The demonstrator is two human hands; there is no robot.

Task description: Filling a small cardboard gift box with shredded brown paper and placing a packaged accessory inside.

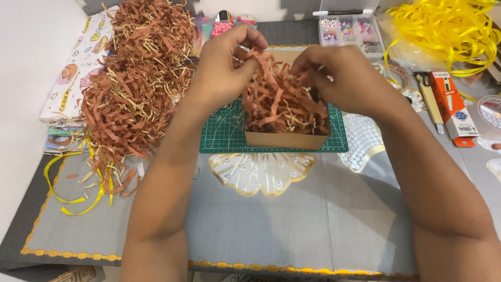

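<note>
Both hands over open kraft box (286, 139) at centre, on green cutting mat (219, 137). Left hand (225, 67) and right hand (342, 73) pinch brown paper shred (279, 102) heaped in box, fingers closed on strands. Loose shred pile (138, 78) at 10 o'clock. Risk: overfilled heap, strands likely spill over rim onto mat.

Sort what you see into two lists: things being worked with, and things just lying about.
In use: left hand and right hand pinching brown paper shreds in the cardboard box; green mat; shred pile.

Lying about: yellow ribbon, bead box, knife, orange packet.
</note>
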